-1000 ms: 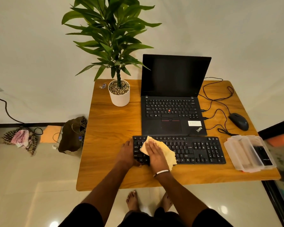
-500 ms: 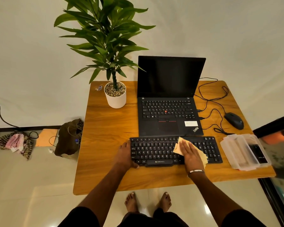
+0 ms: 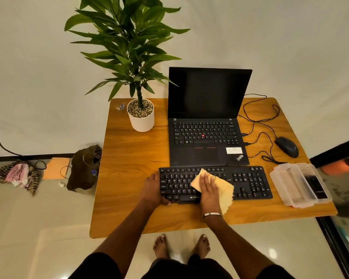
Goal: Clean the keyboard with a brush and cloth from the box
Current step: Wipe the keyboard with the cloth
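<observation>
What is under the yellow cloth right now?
The yellow cloth lies on the middle keys of the black keyboard, pressed flat by the right hand. The keys beneath it are hidden; its near corner hangs over the table.

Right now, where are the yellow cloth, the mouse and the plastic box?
yellow cloth [image 3: 225,190]: head view, on its bare right half.
mouse [image 3: 286,147]: head view, middle of its back.
plastic box [image 3: 290,184]: head view, on its clear lid.

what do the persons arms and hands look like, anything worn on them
Both forearms are bare, with no sleeves in view. The right hand has a thin, silver-coloured metal bangle around its wrist. The left hand shows no ring, watch or band. No gloves on either hand.
</observation>
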